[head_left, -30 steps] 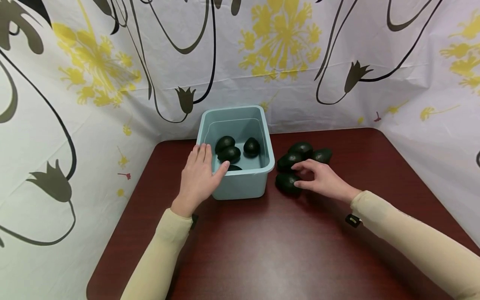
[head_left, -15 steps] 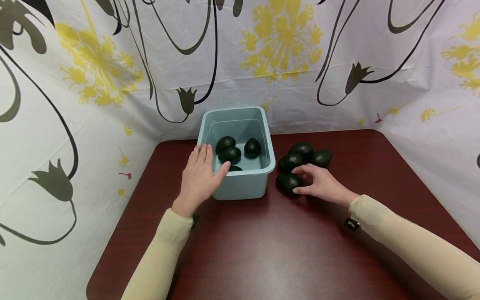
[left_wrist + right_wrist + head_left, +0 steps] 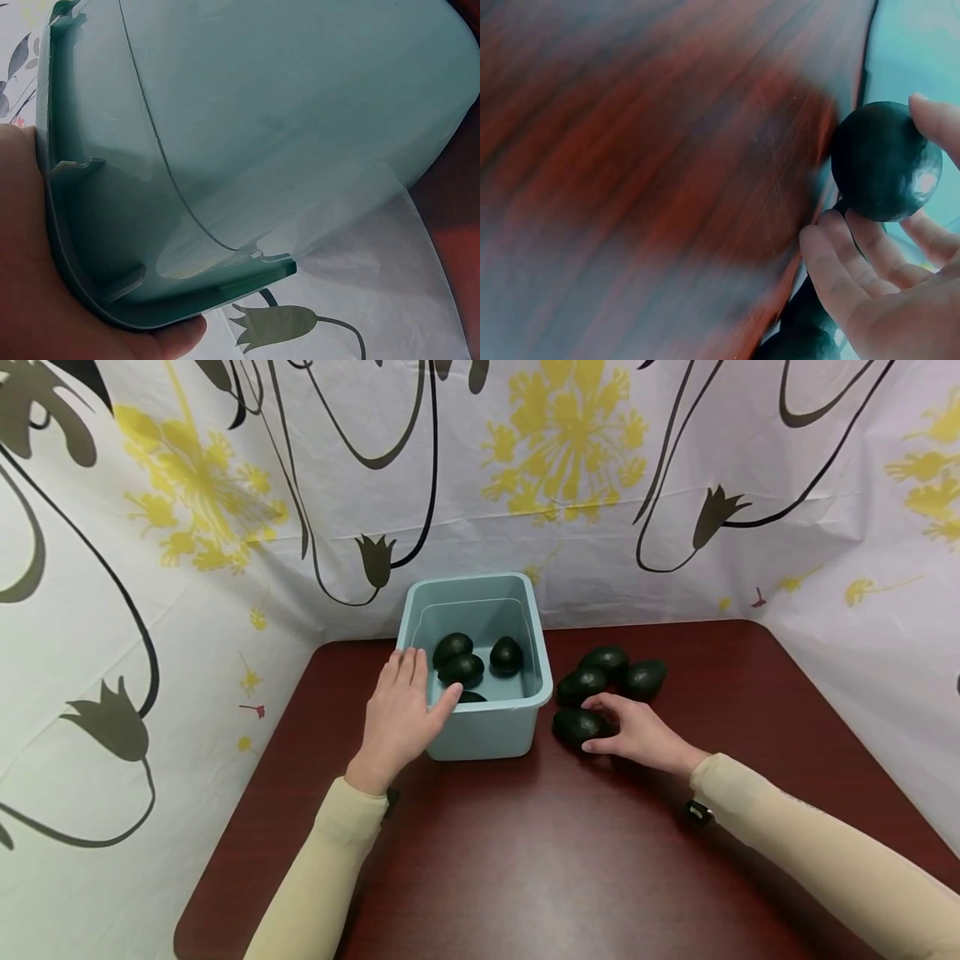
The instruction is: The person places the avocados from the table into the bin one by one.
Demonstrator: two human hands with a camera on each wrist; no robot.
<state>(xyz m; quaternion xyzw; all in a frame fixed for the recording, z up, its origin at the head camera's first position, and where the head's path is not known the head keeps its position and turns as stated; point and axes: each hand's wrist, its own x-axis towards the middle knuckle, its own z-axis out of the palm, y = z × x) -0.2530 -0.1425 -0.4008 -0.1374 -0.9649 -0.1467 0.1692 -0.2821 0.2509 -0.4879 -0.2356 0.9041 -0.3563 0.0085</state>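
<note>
A light-blue plastic tub [image 3: 483,731] holds several dark green avocados [image 3: 461,669]. My left hand [image 3: 401,714] rests on its near left corner, fingers straight and thumb spread along the front rim. The left wrist view has the tub's outer wall [image 3: 300,112] close up, with the hand [image 3: 45,285] against the rim. To the right of the tub, my right hand [image 3: 637,731] grips the nearest loose avocado [image 3: 579,727]. In the right wrist view, the thumb is on one side of that avocado [image 3: 885,161] and fingertips are on the other.
Several more avocados [image 3: 643,680] lie clustered just behind the right hand. The dark red wooden table [image 3: 555,868] has rounded corners. A white cloth [image 3: 570,560] with flower prints hangs around its back and sides.
My right hand has moved slightly nearer and to the left, closing its thumb and fingers around the nearest avocado. The left hand keeps its place on the tub.
</note>
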